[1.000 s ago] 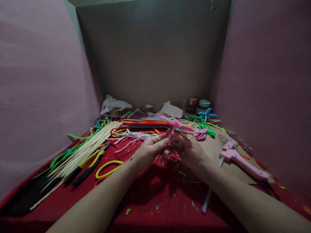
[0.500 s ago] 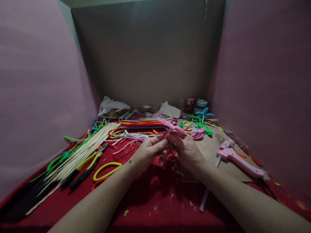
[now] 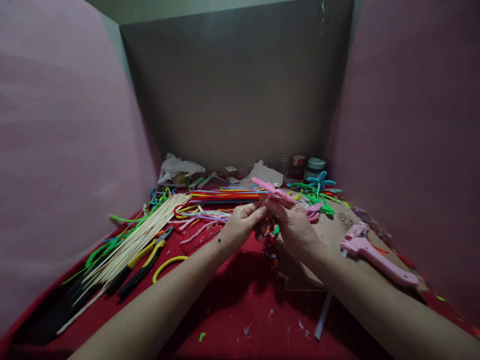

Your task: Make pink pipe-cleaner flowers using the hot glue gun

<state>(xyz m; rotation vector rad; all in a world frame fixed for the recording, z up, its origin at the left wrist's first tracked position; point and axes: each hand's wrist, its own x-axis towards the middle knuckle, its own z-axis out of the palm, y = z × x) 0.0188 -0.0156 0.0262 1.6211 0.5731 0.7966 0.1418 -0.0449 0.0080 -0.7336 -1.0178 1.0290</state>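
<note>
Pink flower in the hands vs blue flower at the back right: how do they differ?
Hold: the pink flower is between the fingers of the left hand and right hand; neither hand touches the blue flower.
Place: the pink flower is nearer the camera; the blue flower is farther back, beside green pieces.
Colour: pink versus blue.
Shared: both have long, petal-like lobes.

We are working in dim light; soft shadow is pooling on the worktop (image 3: 232,310) below our left hand (image 3: 240,227) and right hand (image 3: 298,227), and wide-angle distortion is stretching our forearms (image 3: 165,294) toward the edges.
</note>
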